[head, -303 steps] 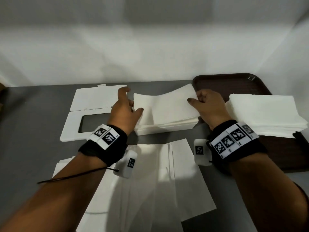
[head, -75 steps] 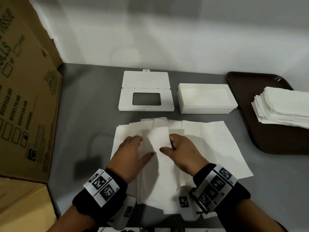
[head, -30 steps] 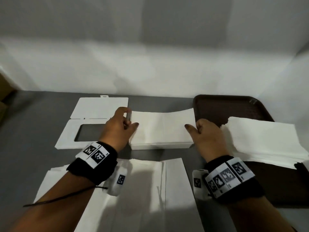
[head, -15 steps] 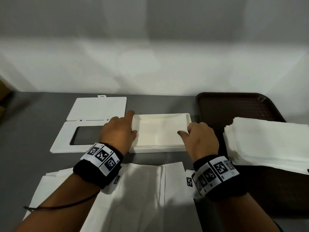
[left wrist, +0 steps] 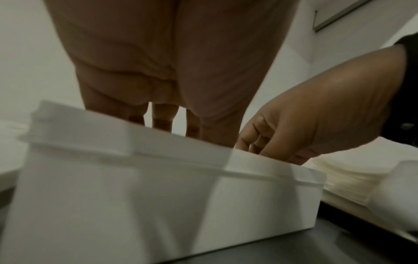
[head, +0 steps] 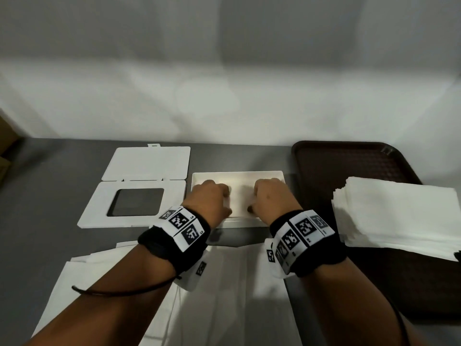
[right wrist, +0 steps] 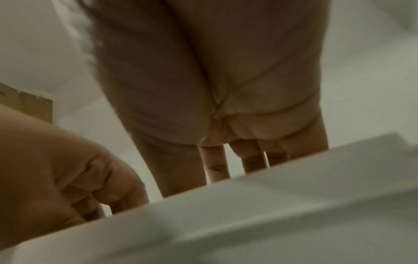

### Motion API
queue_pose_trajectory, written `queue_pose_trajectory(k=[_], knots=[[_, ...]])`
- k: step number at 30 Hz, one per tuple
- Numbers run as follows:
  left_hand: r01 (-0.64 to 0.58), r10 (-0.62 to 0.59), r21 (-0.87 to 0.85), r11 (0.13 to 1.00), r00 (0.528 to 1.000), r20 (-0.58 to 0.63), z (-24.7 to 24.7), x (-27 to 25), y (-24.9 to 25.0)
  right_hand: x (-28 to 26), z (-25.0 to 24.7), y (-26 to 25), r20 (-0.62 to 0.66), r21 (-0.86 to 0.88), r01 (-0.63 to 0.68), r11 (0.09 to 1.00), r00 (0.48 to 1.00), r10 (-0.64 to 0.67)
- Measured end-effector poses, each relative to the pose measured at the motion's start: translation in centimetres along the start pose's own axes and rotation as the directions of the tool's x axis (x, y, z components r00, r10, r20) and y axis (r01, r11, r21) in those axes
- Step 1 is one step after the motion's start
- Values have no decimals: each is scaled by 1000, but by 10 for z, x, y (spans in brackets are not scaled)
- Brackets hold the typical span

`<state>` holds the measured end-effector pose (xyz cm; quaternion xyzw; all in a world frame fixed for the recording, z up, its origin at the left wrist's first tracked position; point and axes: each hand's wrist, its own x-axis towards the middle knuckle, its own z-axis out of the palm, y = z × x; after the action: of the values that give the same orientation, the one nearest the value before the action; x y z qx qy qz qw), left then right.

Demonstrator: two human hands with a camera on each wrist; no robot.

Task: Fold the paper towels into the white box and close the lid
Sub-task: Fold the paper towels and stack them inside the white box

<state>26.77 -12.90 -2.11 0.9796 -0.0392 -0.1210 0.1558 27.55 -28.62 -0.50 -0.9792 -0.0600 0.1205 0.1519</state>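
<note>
A: Both hands reach down into the white box at 12 o'clock on the tabletop. Left hand and right hand have fingers pointed downward past the rim; fingertips hidden, so I cannot tell whether each grip is spread flat or pinching towel.

B: Risks?

A: In my judgement, uneven pressing could bunch the folded towels above the rim, and then the lid, lying open at 10 o'clock, would not seat. The light box might also slide.

B: Versus half a second ago?

A: Then the hands sat at the box's ends; now they are inside it. Loose paper towels remain at 6 o'clock, the stack on the tray at 3 o'clock.
</note>
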Motion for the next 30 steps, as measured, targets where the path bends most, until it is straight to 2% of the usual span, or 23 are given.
queue_pose_trajectory(k=[3, 7, 10, 12, 14, 17, 25, 28, 30], knots=[[11, -12, -33, 999, 1000, -19, 0, 1, -2, 1, 1, 1, 9, -1, -2, 1000, 1000, 2], [-12, 10, -49, 999, 999, -44, -4, -5, -2, -9, -4, -1, -50, 90, -16, 996, 999, 21], [-43, 29, -124, 991, 993, -112, -15, -20, -8, -31, -8, -4, -137, 234, 22, 972, 990, 11], [-75, 42, -183, 980, 983, -178, -26, -38, -17, -51, -6, -7, -217, 359, 92, 929, 976, -13], [-103, 53, -229, 968, 975, -218, -35, -62, -32, -72, -1, -10, -241, 447, 133, 885, 970, -24], [-73, 11, -285, 956, 977, -213, -40, -99, -62, -100, 7, -19, -172, 498, 109, 860, 985, -25], [88, -118, -217, 972, 984, -132, -10, -178, -127, -143, 59, -67, 70, 587, 3, 809, 996, -54], [115, -140, -208, 971, 984, -109, 4, -199, -144, -152, 81, -86, 283, 715, -212, 666, 959, 2], [129, -154, -229, 965, 984, -91, 14, -209, -149, -154, 93, -95, 348, 747, -312, 588, 936, 54]])
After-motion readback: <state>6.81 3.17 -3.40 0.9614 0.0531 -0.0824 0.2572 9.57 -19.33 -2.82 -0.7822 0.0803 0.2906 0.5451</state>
